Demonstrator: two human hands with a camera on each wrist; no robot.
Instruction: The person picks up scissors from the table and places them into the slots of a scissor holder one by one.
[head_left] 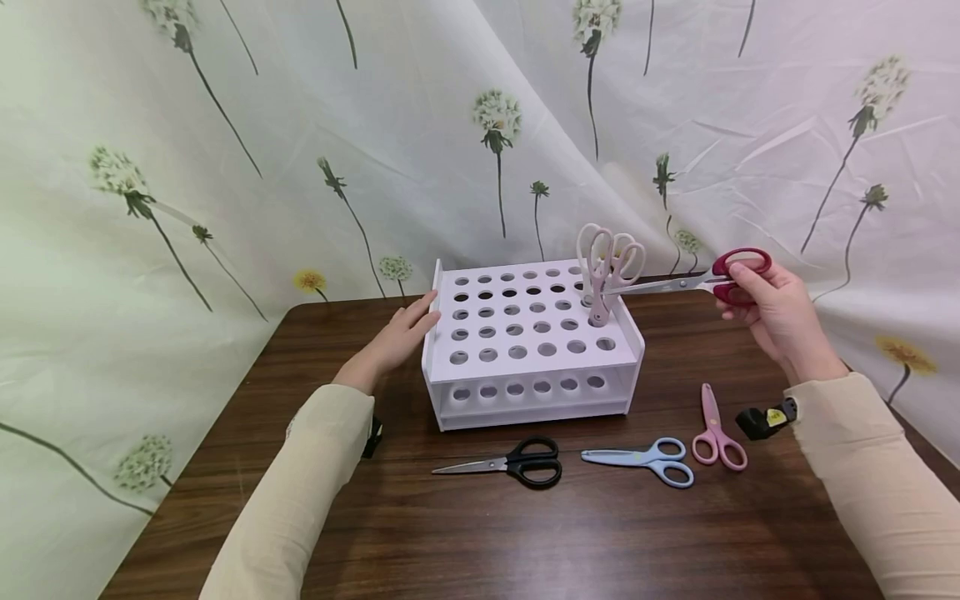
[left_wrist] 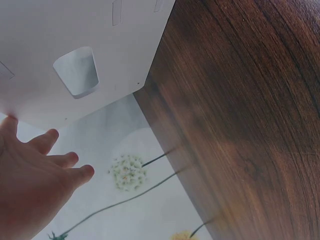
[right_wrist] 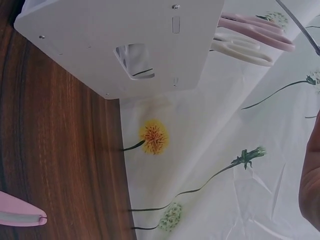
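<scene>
My right hand pinches the dark red handles of a pair of scissors to the right of the white rack. The scissors lie nearly level, their blades pointing left, and the tips reach scissors handles standing in the rack. Pink scissors and white scissors stand upright in holes at the rack's right side, handles up. My left hand touches the rack's left side panel with its fingertips, fingers extended. In the left wrist view, that hand is beside the panel's cut-out.
In front of the rack, black-handled scissors, light blue scissors and pink scissors lie on the dark wooden table. A flower-print cloth hangs behind the table. The rack has rows of round holes.
</scene>
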